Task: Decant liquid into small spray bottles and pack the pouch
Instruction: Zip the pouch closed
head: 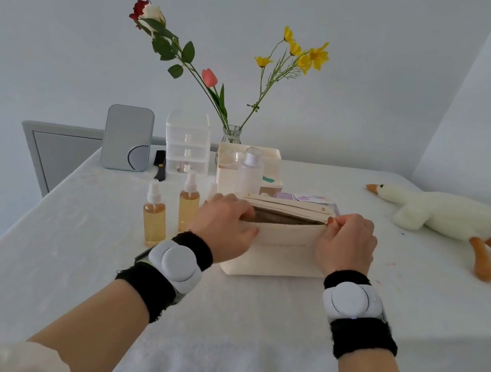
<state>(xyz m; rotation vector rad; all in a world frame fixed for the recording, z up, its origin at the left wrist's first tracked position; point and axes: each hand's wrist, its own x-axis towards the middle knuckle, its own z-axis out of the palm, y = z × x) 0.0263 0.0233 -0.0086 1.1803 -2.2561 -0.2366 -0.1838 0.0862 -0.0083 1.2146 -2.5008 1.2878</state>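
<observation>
Both forearms extended forward, left hand (224, 224) fingers curled gripping, right hand (347, 245) fingers pinching

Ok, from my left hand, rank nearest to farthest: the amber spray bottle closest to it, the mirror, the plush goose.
1. amber spray bottle, just left of the left hand gripping the pouch.
2. mirror, back left.
3. plush goose, far right.
</observation>
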